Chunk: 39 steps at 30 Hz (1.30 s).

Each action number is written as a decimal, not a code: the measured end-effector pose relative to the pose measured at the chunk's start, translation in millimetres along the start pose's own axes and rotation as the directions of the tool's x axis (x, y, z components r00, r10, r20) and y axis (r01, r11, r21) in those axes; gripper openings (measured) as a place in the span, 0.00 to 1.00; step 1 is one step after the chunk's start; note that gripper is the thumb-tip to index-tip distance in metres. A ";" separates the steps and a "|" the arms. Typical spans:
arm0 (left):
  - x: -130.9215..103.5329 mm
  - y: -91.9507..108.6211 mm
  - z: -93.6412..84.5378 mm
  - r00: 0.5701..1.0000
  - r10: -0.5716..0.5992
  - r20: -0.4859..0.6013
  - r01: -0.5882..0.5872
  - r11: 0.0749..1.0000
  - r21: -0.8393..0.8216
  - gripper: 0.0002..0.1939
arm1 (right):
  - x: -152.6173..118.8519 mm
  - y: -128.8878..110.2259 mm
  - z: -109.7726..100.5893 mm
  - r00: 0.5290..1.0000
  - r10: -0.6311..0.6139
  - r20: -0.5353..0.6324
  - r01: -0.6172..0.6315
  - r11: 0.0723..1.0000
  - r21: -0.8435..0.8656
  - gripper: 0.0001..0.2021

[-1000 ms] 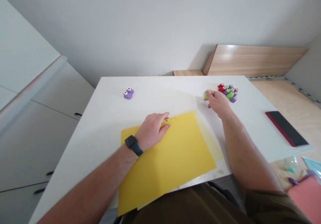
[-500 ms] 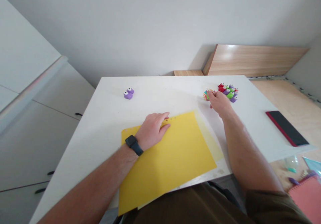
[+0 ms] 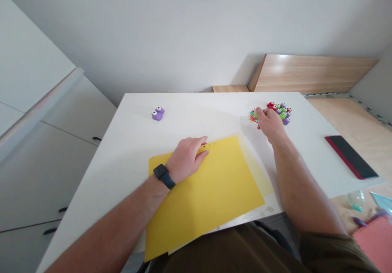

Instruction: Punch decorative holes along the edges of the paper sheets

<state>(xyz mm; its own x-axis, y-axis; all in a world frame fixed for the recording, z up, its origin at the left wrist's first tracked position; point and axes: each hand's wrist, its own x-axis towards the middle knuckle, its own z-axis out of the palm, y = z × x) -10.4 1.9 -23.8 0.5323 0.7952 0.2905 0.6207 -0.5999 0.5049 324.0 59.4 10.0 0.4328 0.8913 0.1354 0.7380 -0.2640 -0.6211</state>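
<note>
My left hand [image 3: 186, 158], with a dark watch on its wrist, lies across a large yellow sheet [image 3: 214, 187]. Its thumb and fingers are apart and grip nothing. Small dots run along the sheet's far edge, and a paler sheet [image 3: 254, 163] shows underneath. Farther right, my right hand [image 3: 271, 124] is closed in a pinch above a little pile of tiny multicoloured pieces [image 3: 252, 117]. Something green shows beside the thumb, but what the fingers hold is hidden. Right behind that hand sits a cluster of red, green and purple toys with googly eyes [image 3: 284, 110].
Two purple googly-eyed toys [image 3: 157, 114] stand at the far left of the white table [image 3: 122, 142]. A black tablet with a red edge [image 3: 350, 156] lies at the right edge. White cabinets [image 3: 55, 150] flank the left side, and a wooden headboard [image 3: 309, 73] stands behind on the right.
My right hand has shifted very slightly to the right, and more of the multicoloured pile shows beside it. My left hand stays in place on the yellow sheet.
</note>
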 end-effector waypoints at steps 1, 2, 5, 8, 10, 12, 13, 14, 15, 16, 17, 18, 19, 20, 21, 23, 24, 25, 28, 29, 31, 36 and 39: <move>0.1 0.2 -0.1 1.000 0.000 -0.001 0.000 1.000 -0.001 0.20 | -0.2 0.1 0.6 1.000 -0.005 0.009 0.005 1.000 0.003 0.28; 0.3 0.4 -0.1 1.000 -0.002 0.000 0.002 1.000 -0.001 0.20 | -0.5 0.2 1.5 1.000 -0.005 0.014 0.005 1.000 0.006 0.28; 0.4 0.8 -0.3 1.000 -0.006 0.007 0.006 1.000 0.000 0.20 | -1.1 0.6 4.9 1.000 0.005 0.003 -0.005 1.000 0.018 0.27; 0.2 0.5 0.1 1.000 -0.008 0.007 0.008 1.000 -0.002 0.20 | -2.2 0.7 9.0 1.000 -0.013 -0.006 0.013 0.998 0.055 0.26; 0.2 0.0 0.7 1.000 -0.009 0.006 0.009 1.000 -0.001 0.20 | -3.4 0.3 11.3 0.999 -0.045 -0.006 0.045 0.994 0.097 0.24; 0.2 -0.5 1.2 1.000 -0.010 0.006 0.010 1.000 0.001 0.20 | -5.1 -0.9 13.0 0.997 -0.079 -0.002 0.078 0.988 0.134 0.23; 0.3 -0.7 1.4 1.000 -0.010 0.006 0.010 1.000 0.002 0.20 | -6.2 -1.8 13.7 0.996 -0.094 0.005 0.092 0.985 0.146 0.22; 0.3 -0.8 1.5 1.000 -0.010 0.007 0.010 1.000 0.002 0.20 | -7.4 -3.0 14.2 0.994 -0.107 0.017 0.103 0.983 0.155 0.22; 0.4 -0.9 1.4 1.000 -0.010 0.007 0.010 1.000 0.001 0.20 | -8.8 -4.3 14.7 0.992 -0.120 0.030 0.114 0.980 0.163 0.22; 0.4 -1.0 1.3 1.000 -0.010 0.008 0.010 1.000 -0.001 0.20 | -10.4 -5.8 15.1 0.989 -0.137 0.048 0.126 0.977 0.174 0.22; 0.5 -1.1 1.2 1.000 -0.010 0.007 0.010 1.000 -0.003 0.19 | -12.2 -7.5 15.5 0.985 -0.159 0.069 0.143 0.972 0.189 0.21; 0.5 -1.4 1.1 1.000 -0.009 0.006 0.009 1.000 -0.004 0.19 | -14.2 -9.2 15.8 0.978 -0.187 0.095 0.164 0.964 0.210 0.21; 0.6 -1.6 1.0 1.000 -0.008 0.004 0.008 1.000 -0.006 0.20 | -16.4 -11.1 16.1 0.967 -0.224 0.122 0.190 0.952 0.239 0.21; 0.7 -2.0 1.0 1.000 -0.007 0.001 0.007 1.000 -0.006 0.20 | -18.9 -13.1 16.2 0.952 -0.268 0.150 0.221 0.936 0.273 0.21; 0.9 -2.4 1.1 1.000 -0.005 -0.001 0.005 1.000 -0.006 0.20 | -21.7 -15.1 16.2 0.932 -0.316 0.179 0.251 0.917 0.310 0.21; 1.3 -3.4 1.5 1.000 -0.001 -0.006 0.001 1.000 -0.007 0.20 | -27.8 -19.6 15.8 0.882 -0.405 0.241 0.300 0.876 0.377 0.21; 1.5 -4.0 1.7 1.000 0.000 -0.009 0.000 1.000 -0.008 0.20 | -30.9 -22.0 15.7 0.856 -0.441 0.268 0.317 0.860 0.401 0.21; 1.8 -4.5 2.0 1.000 0.001 -0.010 -0.001 1.000 -0.009 0.20 | -34.0 -24.2 15.7 0.834 -0.468 0.291 0.330 0.847 0.417 0.21; 2.4 -6.3 2.2 1.000 0.007 -0.007 -0.008 1.000 -0.017 0.20 | -41.2 -29.4 17.3 0.794 -0.515 0.323 0.362 0.827 0.430 0.20; 2.6 -6.9 1.9 1.000 0.011 -0.003 -0.011 1.000 -0.020 0.20 | -42.7 -30.4 18.4 0.787 -0.522 0.328 0.368 0.825 0.429 0.19; 3.0 -8.2 0.8 1.000 0.016 0.005 -0.016 1.000 -0.025 0.20 | -44.3 -31.0 20.6 0.780 -0.525 0.340 0.370 0.825 0.427 0.19; 4.6 -10.9 -4.4 0.999 0.013 0.030 -0.012 0.999 -0.042 0.21 | -43.1 -28.0 23.5 0.785 -0.497 0.369 0.337 0.843 0.419 0.20; 4.8 -11.8 -6.4 0.999 0.012 0.033 -0.011 0.999 -0.053 0.21 | -40.8 -24.4 25.1 0.785 -0.480 0.391 0.297 0.846 0.442 0.21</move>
<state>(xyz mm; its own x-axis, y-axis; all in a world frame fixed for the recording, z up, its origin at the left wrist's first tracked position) -18.9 13.3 -23.2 0.5587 0.7843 0.2696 0.5836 -0.6028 0.5442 275.4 38.6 0.3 -0.2170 0.9708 0.1025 0.5241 0.2044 -0.8268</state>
